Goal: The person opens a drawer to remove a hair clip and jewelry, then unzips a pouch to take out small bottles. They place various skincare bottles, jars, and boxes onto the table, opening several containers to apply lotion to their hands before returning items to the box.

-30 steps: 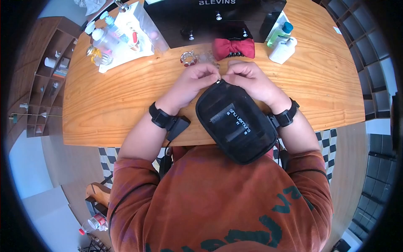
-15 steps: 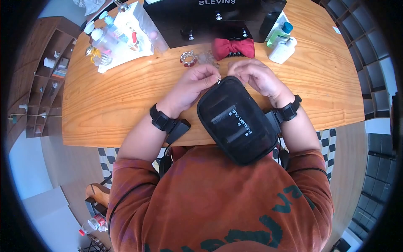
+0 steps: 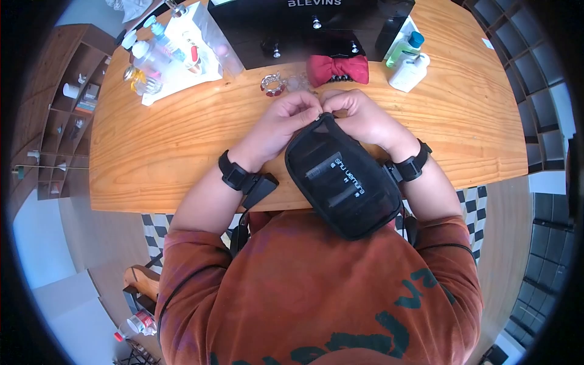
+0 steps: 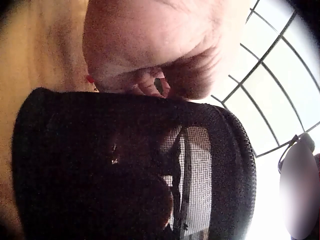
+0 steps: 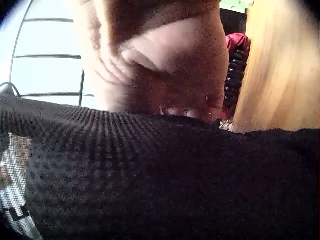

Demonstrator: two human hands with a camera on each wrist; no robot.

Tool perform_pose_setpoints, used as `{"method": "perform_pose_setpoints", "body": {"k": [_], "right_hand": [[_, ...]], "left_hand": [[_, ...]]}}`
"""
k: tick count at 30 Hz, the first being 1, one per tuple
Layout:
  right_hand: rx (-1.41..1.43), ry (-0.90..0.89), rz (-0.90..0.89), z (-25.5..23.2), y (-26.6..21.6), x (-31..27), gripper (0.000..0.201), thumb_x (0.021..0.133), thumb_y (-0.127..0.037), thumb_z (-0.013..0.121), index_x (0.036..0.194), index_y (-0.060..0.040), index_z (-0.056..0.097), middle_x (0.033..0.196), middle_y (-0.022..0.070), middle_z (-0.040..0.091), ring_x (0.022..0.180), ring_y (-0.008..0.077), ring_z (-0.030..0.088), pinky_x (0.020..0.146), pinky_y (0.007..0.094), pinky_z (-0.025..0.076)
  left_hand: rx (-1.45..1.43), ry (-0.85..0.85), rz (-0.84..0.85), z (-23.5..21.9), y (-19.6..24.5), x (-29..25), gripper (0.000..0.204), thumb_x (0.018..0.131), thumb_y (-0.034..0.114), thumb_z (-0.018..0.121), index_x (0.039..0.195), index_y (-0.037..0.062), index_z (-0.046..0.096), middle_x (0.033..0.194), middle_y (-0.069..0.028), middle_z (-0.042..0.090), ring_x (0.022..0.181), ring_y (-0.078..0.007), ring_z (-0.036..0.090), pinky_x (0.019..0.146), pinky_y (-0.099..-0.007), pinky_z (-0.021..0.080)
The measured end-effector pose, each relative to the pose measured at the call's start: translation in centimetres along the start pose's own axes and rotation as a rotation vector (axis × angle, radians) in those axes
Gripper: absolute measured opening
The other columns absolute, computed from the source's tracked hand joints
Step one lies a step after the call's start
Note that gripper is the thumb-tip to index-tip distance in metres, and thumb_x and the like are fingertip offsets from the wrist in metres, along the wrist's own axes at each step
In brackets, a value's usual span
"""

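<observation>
Presently, the black mesh pouch (image 3: 344, 177) is held aslant over the near edge of the wooden table (image 3: 164, 143), lettered face up, its far corner being pinched by the left hand (image 3: 287, 119) and the right hand (image 3: 368, 120) close together, while a red bow (image 3: 350, 68) is seen just beyond them.

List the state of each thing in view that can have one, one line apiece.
Black pouch, held at its top end; can't tell whether open.
Left hand, pinching at the pouch's edge.
Right hand, pinching at the pouch's edge.
Drawers, shut.
Green bottle, capped.
White bottle, can't tell whether closed.
</observation>
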State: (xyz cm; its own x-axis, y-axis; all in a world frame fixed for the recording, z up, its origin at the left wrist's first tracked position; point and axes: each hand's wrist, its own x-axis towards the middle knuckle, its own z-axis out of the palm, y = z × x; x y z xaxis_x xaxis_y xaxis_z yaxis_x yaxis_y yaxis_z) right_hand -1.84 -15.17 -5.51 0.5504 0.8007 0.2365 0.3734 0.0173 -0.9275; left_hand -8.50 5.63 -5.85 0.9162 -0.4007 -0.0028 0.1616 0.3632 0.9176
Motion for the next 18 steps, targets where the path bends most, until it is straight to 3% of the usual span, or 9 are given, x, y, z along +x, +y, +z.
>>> {"method": "perform_pose_setpoints", "body": {"k": [14, 18], "right_hand": [[0.099, -0.002, 0.011, 0.3, -0.5, -0.3, 0.014, 0.09, -0.006, 0.069, 0.083, 0.003, 0.062, 0.081, 0.0047, 0.056, 0.08, 0.0142, 0.056, 0.072, 0.0294, 0.044], [0.086, -0.026, 0.065, -0.7, 0.3, -0.7, 0.011, 0.09, -0.002, 0.067, 0.082, 0.0039, 0.062, 0.081, 0.0031, 0.055, 0.079, 0.0128, 0.056, 0.071, 0.0295, 0.045]], "left_hand": [[0.097, 0.002, -0.001, -0.1, 0.3, 0.0, 0.013, 0.102, 0.019, 0.066, 0.1, 0.0072, 0.063, 0.098, 0.0037, 0.06, 0.091, -0.0062, 0.056, 0.083, -0.0222, 0.046], [0.143, -0.044, 0.067, -1.2, -0.4, 0.0, 0.015, 0.102, 0.021, 0.067, 0.103, 0.0058, 0.065, 0.099, 0.0035, 0.063, 0.093, -0.0056, 0.06, 0.086, -0.0229, 0.049]]}}
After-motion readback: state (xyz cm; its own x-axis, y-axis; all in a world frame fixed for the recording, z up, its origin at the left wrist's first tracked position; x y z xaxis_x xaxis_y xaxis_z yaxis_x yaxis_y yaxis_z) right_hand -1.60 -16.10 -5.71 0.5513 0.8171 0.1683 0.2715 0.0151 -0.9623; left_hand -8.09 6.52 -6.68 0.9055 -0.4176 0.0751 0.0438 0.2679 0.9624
